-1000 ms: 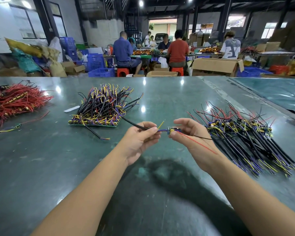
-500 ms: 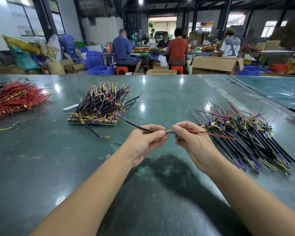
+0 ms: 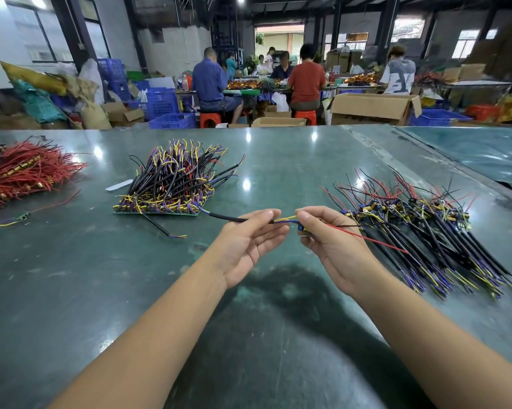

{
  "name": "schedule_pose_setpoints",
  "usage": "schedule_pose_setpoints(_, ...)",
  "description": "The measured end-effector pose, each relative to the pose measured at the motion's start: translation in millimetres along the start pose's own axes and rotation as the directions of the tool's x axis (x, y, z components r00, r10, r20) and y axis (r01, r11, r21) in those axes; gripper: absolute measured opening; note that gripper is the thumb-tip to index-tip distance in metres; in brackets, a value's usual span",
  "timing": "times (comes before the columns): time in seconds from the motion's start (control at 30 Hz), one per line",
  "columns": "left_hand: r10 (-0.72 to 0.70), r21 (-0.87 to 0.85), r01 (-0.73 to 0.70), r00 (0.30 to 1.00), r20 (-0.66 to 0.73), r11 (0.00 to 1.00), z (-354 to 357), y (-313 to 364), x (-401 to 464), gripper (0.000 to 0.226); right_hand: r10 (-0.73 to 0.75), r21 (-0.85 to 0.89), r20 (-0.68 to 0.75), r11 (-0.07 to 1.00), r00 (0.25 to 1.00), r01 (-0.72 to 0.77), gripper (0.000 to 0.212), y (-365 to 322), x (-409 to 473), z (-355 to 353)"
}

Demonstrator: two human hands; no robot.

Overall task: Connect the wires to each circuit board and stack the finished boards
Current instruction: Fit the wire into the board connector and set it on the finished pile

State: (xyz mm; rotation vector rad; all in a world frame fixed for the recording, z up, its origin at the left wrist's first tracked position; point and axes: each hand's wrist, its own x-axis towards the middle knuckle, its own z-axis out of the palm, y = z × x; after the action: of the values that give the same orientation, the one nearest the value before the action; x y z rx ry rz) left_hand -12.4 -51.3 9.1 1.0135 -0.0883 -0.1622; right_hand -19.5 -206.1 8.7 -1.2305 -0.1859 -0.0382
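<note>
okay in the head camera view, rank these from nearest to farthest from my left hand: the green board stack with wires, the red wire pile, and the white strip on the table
From the left hand:
1. Green board stack, just ahead and to its left.
2. White strip, past the stack's left edge.
3. Red wire pile, at the table's far left.
</note>
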Motion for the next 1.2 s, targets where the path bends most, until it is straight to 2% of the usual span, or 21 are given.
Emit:
schedule_pose_setpoints(0.2, 0.016, -0.047, -0.017, 1.000, -0.024, 0.999, -1.4, 1.6, 2.1, 0.008, -0.027, -0.130, 0.107, 0.991, 0.994, 0.041, 0.020, -1.8, -0.6, -4.8)
schedule_pose_setpoints(0.3, 0.030, -0.034, -0.032, 0.999, -0.041, 0.999, -1.7, 1.3, 1.2, 0.017, -0.030, -0.157, 0.128, 0.986, 0.991, 0.050, 0.020, -0.9, -1.5, -2.9)
schedule_pose_setpoints(0.43, 0.050, -0.026, -0.051, 0.998, -0.030, 0.998, -1.8, 3.1, 1.5, 0.020, -0.027, -0.005, 0.143, 1.000, 0.989, 0.028, 0.020, -2.1, -1.6, -2.1)
schedule_pose_setpoints(0.53, 0.105, 0.059, -0.104, 0.994, -0.012, 0.993, -1.7, 2.9, 1.6, 0.021, 0.038, 0.165, 0.143, 0.984, 0.989, -0.062, 0.023, -6.1, 0.2, -3.3)
schedule_pose_setpoints(0.63, 0.177, 0.166, -0.174, 0.984, -0.003, 0.971, -1.3, 1.6, 2.0, 0.022, 0.124, 0.239, 0.112, 0.960, 0.986, -0.148, 0.015, -7.0, 1.2, -2.9)
schedule_pose_setpoints(0.73, 0.186, 0.190, -0.188, 0.982, 0.031, 0.964, -1.5, 2.0, 1.0, 0.022, 0.159, 0.281, 0.095, 0.943, 0.983, -0.180, 0.015, -6.9, 2.3, -4.4)
schedule_pose_setpoints(0.83, 0.174, 0.180, -0.181, 0.983, 0.052, 0.967, -1.5, 1.9, -0.1, 0.021, 0.138, 0.243, 0.132, 0.955, 0.982, -0.167, 0.007, -7.7, 2.1, -5.0)
schedule_pose_setpoints(1.0, 0.191, 0.163, -0.189, 0.982, 0.002, 0.968, -2.3, 1.9, 0.7, 0.015, 0.071, 0.140, 0.187, 0.985, 0.980, -0.098, 0.017, -5.3, -0.7, -5.3)
schedule_pose_setpoints(1.2, 0.190, 0.179, -0.183, 0.981, -0.023, 0.967, -1.8, 0.2, 2.0, 0.009, 0.054, 0.126, 0.203, 0.989, 0.978, -0.081, 0.019, -4.4, -0.3, -4.2)
